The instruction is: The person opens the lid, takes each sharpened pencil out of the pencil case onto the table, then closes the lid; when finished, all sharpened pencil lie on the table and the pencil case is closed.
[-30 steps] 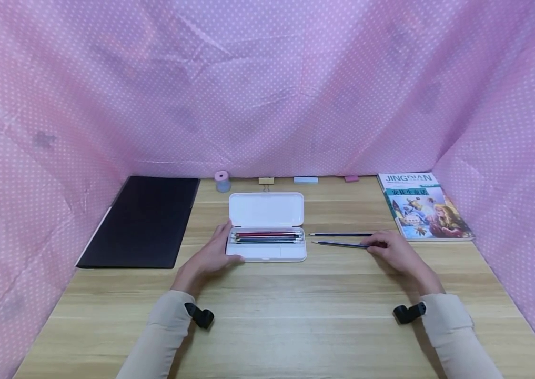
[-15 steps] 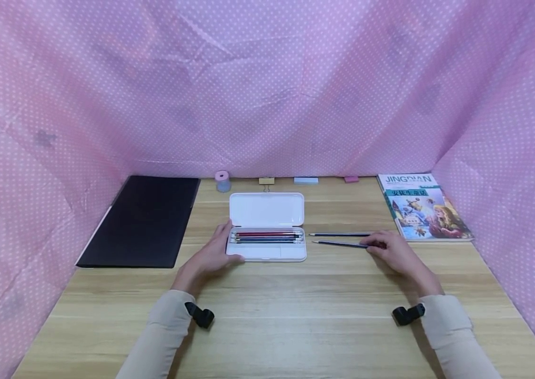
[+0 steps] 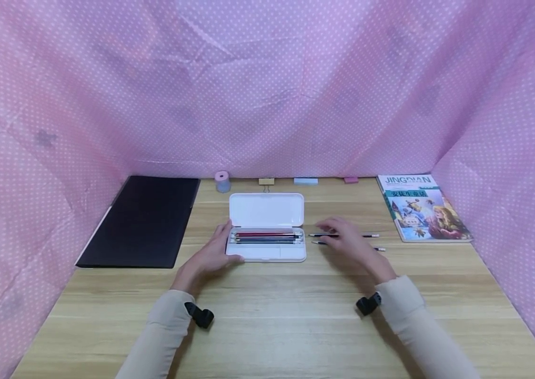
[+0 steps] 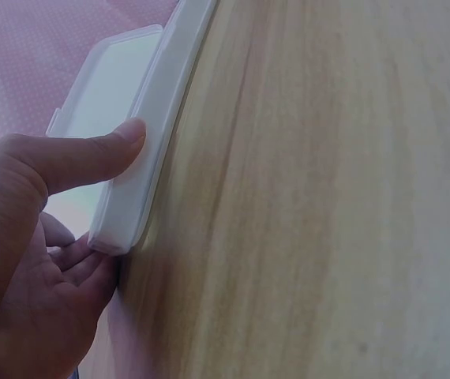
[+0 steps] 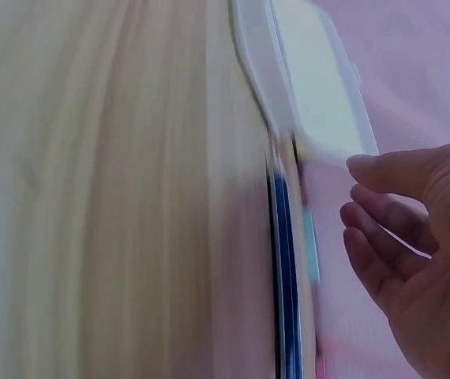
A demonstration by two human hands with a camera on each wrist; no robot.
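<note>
A white pencil case [image 3: 258, 253] lies open at mid-table, its lid [image 3: 267, 209] folded back. Several pencils [image 3: 267, 237], red and dark, lie in its rear compartment. My left hand [image 3: 212, 253] grips the case's left end, with the thumb on the front edge and the fingers at the end wall, as the left wrist view shows. To the right of the case, two dark pencils lie side by side: a rear pencil [image 3: 370, 235] and a front pencil [image 3: 380, 249]. Over their pointed ends hovers my right hand [image 3: 345, 241], fingers loosely bent and holding nothing in the right wrist view.
A black folder [image 3: 139, 223] lies at left and a magazine [image 3: 423, 208] at right. Along the back stand a pink-and-blue round container [image 3: 222, 181], a binder clip [image 3: 266, 181], a pale blue-white block [image 3: 305, 180] and a pink block [image 3: 351, 179]. Pink dotted cloth surrounds the table.
My right hand has left the eraser end of the front pencil and moved left over the pencils' points. Both pencils stay where they lay. My left hand has not moved.
</note>
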